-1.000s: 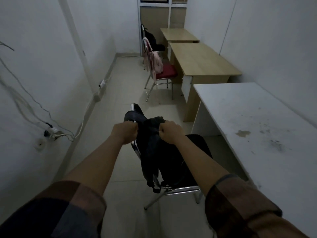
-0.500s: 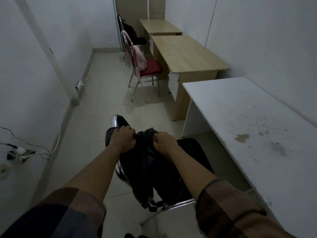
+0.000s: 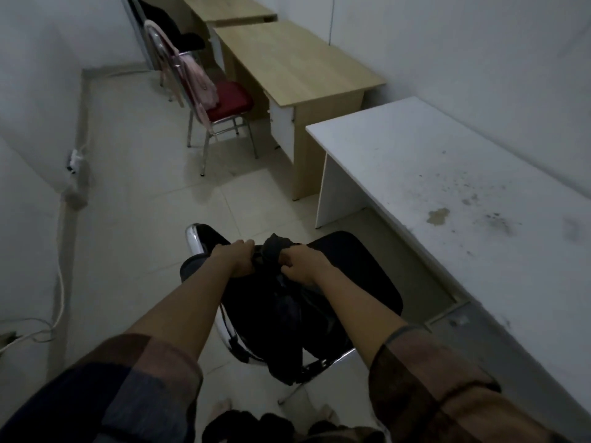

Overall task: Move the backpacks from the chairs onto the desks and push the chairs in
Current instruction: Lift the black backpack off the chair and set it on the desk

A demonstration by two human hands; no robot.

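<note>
White walls close in a narrow room with a pale tiled floor (image 3: 134, 174). No words or labels can be read on anything.

Both hands grip the top of the black backpack (image 3: 281, 302). The left hand (image 3: 236, 255) and the right hand (image 3: 300, 263) are close together, fingers curled into the dark cloth. The bag hangs against the back of the black chair (image 3: 358, 266), which stands just beside the white desk (image 3: 447, 174). That desk has dark spots and a brown stain on top.

Farther off, a red chair (image 3: 230, 99) stands by a wooden desk (image 3: 294, 65), pulled out from it. A pink backpack (image 3: 198, 81) hangs on its back. Behind it is another chair with something dark on it, and another wooden desk (image 3: 230, 9).

White cables (image 3: 59, 282) run along the left wall.
</note>
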